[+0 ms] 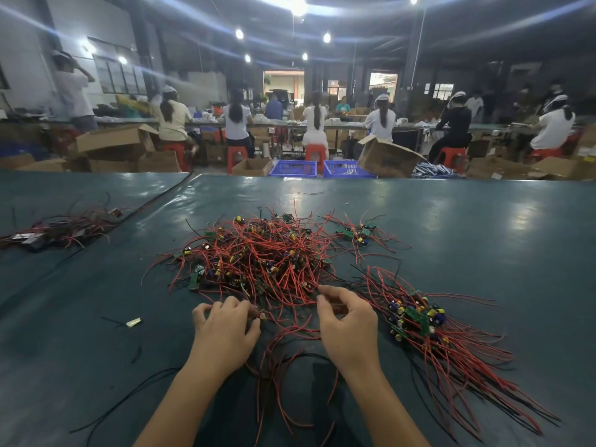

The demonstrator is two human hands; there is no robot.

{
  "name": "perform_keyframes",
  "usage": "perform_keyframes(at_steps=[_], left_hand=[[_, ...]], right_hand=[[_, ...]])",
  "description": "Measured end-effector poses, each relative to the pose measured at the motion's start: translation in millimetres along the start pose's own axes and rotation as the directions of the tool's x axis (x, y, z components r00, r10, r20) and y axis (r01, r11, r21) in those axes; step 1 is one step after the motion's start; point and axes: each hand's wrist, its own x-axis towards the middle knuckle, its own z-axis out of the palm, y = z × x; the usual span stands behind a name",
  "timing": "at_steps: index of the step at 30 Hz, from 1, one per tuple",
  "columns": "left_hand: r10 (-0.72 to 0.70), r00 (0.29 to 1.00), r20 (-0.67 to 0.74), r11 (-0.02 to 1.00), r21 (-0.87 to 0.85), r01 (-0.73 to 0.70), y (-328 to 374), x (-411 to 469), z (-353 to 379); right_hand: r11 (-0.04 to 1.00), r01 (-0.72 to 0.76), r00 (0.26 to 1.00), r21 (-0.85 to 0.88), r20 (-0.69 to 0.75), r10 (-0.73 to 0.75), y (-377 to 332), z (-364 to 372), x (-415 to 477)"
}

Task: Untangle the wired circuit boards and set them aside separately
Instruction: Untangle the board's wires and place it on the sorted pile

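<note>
Hands are picking at a tangle of wired circuit boards [258, 256] on a green table [483, 221].
The left hand [225, 324] is gripping its near edge with curled fingers; the right hand [348, 324] is pinching a red wire [335, 307], a separate bundle [419, 317] lying just beside it.

My two hands and forearms, seen from above. Left hand [225, 327] and right hand [350, 330]: both bare, uncovered from fingertips to wrist. Forearms [180, 398]: likewise bare, skin showing all the way down to the lower edge of view.
</note>
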Motion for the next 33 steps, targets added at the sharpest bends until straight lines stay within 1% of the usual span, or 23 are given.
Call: perform_keyframes(at_steps=[2,4,6,8,10,11,13,14,16,17,18,19,20,21,23,24,26,27,28,31,33], left_hand=[[0.027,0.998,-0.056,0.999,-0.046,-0.029,1.6,-1.2,0.7],[0.041,0.982,-0.185,0.975,-0.208,-0.080,2.6,-2.1,-2.5],[-0.001,0.944,-0.330,0.896,-0.419,-0.145,3.8,-2.5,-8.5],[-0.095,0.906,-0.412,0.804,-0.568,-0.174,5.9,-2.4,-14.6],[-0.196,0.877,-0.440,0.710,-0.680,-0.182,7.5,-2.0,-17.6],[-0.227,0.865,-0.448,0.684,-0.705,-0.186,7.3,-0.9,-17.6],[-0.256,0.862,-0.438,0.651,-0.737,-0.181,5.2,1.3,-16.8],[-0.272,0.870,-0.412,0.613,-0.771,-0.173,4.0,2.5,-16.5],[-0.299,0.883,-0.361,0.478,-0.858,-0.189,4.9,3.6,-18.5],[-0.311,0.878,-0.364,0.410,-0.885,-0.221,6.8,3.3,-21.0],[-0.319,0.863,-0.391,0.368,-0.891,-0.267,9.5,2.1,-24.5],[-0.315,0.841,-0.441,0.361,-0.875,-0.324,12.1,0.2,-28.6],[-0.291,0.809,-0.510,0.388,-0.836,-0.388,15.1,-2.1,-33.1],[-0.236,0.772,-0.591,0.446,-0.771,-0.454,17.9,-4.6,-36.9],[-0.029,0.697,-0.717,0.569,-0.585,-0.578,24.7,-9.6,-41.3],[0.092,0.665,-0.741,0.607,-0.488,-0.628,29.1,-12.0,-41.6],[0.312,0.611,-0.727,0.645,-0.310,-0.698,36.6,-15.4,-39.6],[0.392,0.593,-0.703,0.645,-0.249,-0.722,39.3,-16.4,-38.2],[0.443,0.586,-0.679,0.640,-0.218,-0.737,40.6,-17.0,-36.6],[0.483,0.607,-0.631,0.655,-0.200,-0.729,38.5,-17.2,-33.7],[0.481,0.631,-0.609,0.678,-0.197,-0.708,34.8,-16.2,-32.6]], right_hand=[[1.000,-0.005,1.000,0.019,-0.011,0.005,-1.4,0.1,-0.1],[0.999,-0.003,0.999,0.037,-0.032,0.004,-3.1,-0.4,-0.4],[0.997,-0.013,0.998,0.071,-0.053,0.016,-4.0,-1.8,0.0],[0.993,-0.047,0.998,0.111,-0.047,0.052,-4.7,-3.6,1.4],[0.991,-0.071,0.997,0.115,-0.028,0.075,-4.7,-4.3,2.4],[0.991,-0.078,0.997,0.107,-0.018,0.080,-4.9,-4.0,2.2],[0.991,-0.090,0.996,0.098,0.002,0.090,-6.1,-2.8,1.1],[0.991,-0.094,0.996,0.097,0.011,0.094,-6.4,-2.2,0.7],[0.992,-0.089,0.996,0.091,0.027,0.087,-7.8,-1.7,-0.3],[0.992,-0.079,0.997,0.098,0.034,0.076,-9.3,-1.7,-1.0],[0.991,-0.066,0.997,0.118,0.042,0.061,-11.2,-1.8,-1.8],[0.987,-0.056,0.997,0.154,0.058,0.048,-13.5,-1.5,-2.6],[0.977,-0.055,0.996,0.208,0.084,0.038,-16.7,-0.9,-4.2],[0.959,-0.068,0.992,0.274,0.124,0.035,-20.6,0.5,-6.0],[0.901,-0.147,0.971,0.409,0.234,0.052,-29.6,2.0,-9.1],[0.862,-0.200,0.956,0.465,0.286,0.067,-33.5,1.3,-9.7],[0.801,-0.276,0.928,0.531,0.363,0.079,-37.8,-0.7,-9.2],[0.785,-0.300,0.921,0.542,0.380,0.090,-38.8,-1.5,-8.5],[0.772,-0.322,0.920,0.548,0.375,0.118,-39.0,-2.0,-7.9],[0.773,-0.333,0.939,0.540,0.263,0.221,-34.7,-0.9,-4.6],[0.785,-0.328,0.943,0.526,0.230,0.241,-31.8,-0.7,-2.7]])
